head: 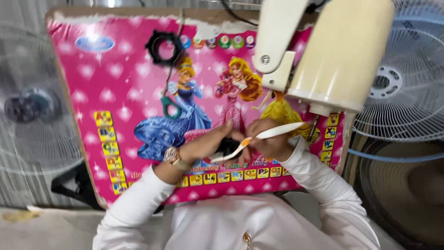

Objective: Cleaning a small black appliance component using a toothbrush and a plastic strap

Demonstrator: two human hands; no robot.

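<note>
Over the pink picture desk (115, 83), the left hand (208, 143) clenches its fingers on a small black part (227, 146) at centre, and at three o'clock of it the right hand (273, 141) grips a white-handled tool (268, 135) below the cream fan motor (342, 51).

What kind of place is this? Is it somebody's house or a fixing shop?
Probably a small fan-fixing or fan-building spot, though it could be at home. A cream fan motor housing stands over a pink picture table, wire fan guards stand nearby, and a black ring nut lies loose.
</note>
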